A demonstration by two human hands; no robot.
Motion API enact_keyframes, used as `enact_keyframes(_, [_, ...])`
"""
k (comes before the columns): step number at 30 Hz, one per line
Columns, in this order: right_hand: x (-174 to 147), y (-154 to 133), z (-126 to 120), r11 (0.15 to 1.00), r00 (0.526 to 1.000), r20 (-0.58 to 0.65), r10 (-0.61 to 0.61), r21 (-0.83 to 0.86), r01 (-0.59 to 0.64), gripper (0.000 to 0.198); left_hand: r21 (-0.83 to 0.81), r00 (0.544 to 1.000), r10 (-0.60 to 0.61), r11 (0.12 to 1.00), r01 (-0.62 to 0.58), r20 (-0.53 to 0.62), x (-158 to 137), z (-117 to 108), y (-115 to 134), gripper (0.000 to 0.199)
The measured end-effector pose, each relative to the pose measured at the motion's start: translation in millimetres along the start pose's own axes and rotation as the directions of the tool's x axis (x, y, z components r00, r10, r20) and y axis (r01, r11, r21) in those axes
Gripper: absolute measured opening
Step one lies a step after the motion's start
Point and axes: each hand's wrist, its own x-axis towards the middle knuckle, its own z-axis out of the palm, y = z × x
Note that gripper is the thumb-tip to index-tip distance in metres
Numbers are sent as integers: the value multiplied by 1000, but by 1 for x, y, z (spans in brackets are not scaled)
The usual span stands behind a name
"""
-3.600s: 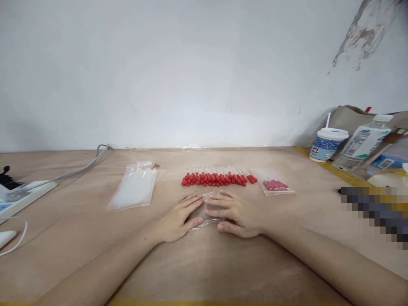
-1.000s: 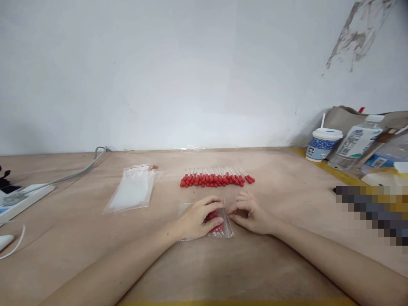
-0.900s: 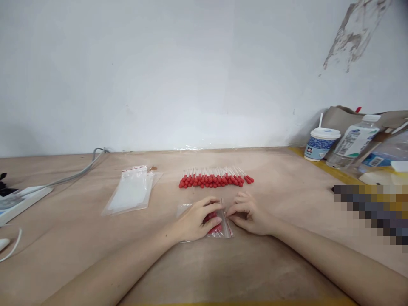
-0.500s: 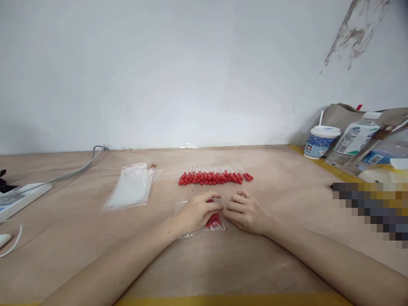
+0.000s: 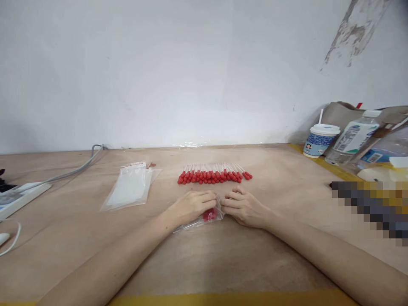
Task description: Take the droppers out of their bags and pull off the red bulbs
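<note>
A clear plastic bag (image 5: 194,224) with red-tipped pieces (image 5: 209,214) inside lies in front of me. My left hand (image 5: 195,206) is closed over the bag, its fingers partly covering the red contents. At the bag's right end, my right hand (image 5: 244,207) has its fingers curled in and pinches the edge of the plastic. Just beyond both hands lies a row of thin white sticks with red heads (image 5: 212,176), the heads toward me.
Flat zip bags (image 5: 129,187) lie in a stack at the left. A power strip (image 5: 24,193) with a grey cable sits farther left. At the right are a paper cup (image 5: 321,140), a plastic bottle (image 5: 353,138) and a pixelated dark object (image 5: 369,210).
My left hand has flattened down over the bag, and the bag has been drawn up slightly away from me. My right hand has shifted a little to the left and away.
</note>
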Motion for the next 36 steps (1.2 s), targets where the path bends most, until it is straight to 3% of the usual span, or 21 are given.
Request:
enact_keyframes(3, [-1,4,-2,995,996,50,71,61,-74,23,48,999,-54,997,53,3,-1,-13,-7,25])
enact_keyframes(6, [-2,6,-6,951,970,104,218,200,-236,22,6,983,-183,983,183,-22,-4,-16,-6,29])
enact_keyframes(9, [-4,6,-6,813,903,162,399,394,-429,29,-80,967,-255,963,255,13,-12,-11,3,40])
enact_keyframes(11, [-3,6,-2,729,863,176,473,473,-496,31,-115,959,-273,953,281,79,-22,-6,8,53])
enact_keyframes(15, [4,2,3,736,869,170,465,471,-487,20,-194,938,-313,921,338,151,-36,-1,12,61])
enact_keyframes(22, [15,-1,1,724,842,294,453,430,-539,26,-281,936,-335,893,351,107,-36,3,5,62])
enact_keyframes(28, [12,-1,5,655,840,178,512,552,-516,35,-283,924,-371,880,382,96,-35,4,4,59])
enact_keyframes(36, [18,-8,3,655,842,239,483,540,-529,30,-293,927,-374,883,366,31,-36,5,6,56])
